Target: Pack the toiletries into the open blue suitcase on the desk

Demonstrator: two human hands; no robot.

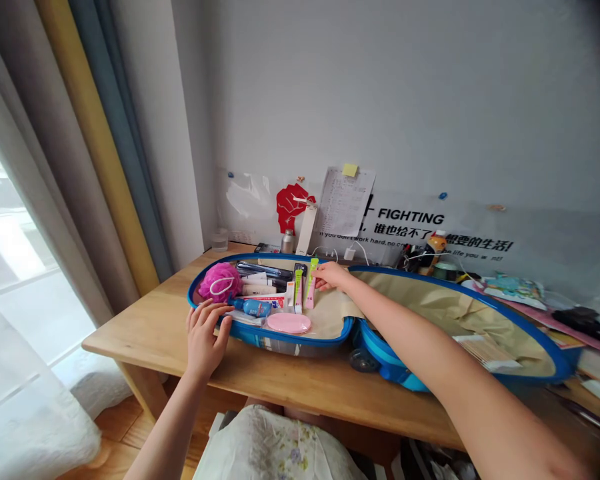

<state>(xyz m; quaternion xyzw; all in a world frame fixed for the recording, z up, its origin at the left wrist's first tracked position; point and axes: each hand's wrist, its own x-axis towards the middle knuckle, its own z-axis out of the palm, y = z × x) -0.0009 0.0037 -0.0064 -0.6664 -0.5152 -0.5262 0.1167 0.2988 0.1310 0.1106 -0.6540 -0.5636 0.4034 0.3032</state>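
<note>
An open blue suitcase [300, 339] lies on the wooden desk [145, 327], its left half filled with toiletries. My left hand [205, 337] rests open on the suitcase's near-left rim, fingers spread, beside a blue bottle [254, 307]. My right hand [330, 275] reaches across and touches the top of a green-and-pink sachet [310, 285] with pinched fingertips. A second green sachet [298, 291] stands next to it. A pink bath pouf [220, 281] sits at the left end and a pink oval soap case [289, 323] at the front. Tubes and dark cases lie behind them.
The suitcase's other half [455, 313], lined in tan fabric, lies open to the right. Clutter and cables crowd the desk's back right. Papers and a "FIGHTING" banner [410, 217] hang on the wall. Curtains [80, 167] and a window are to the left.
</note>
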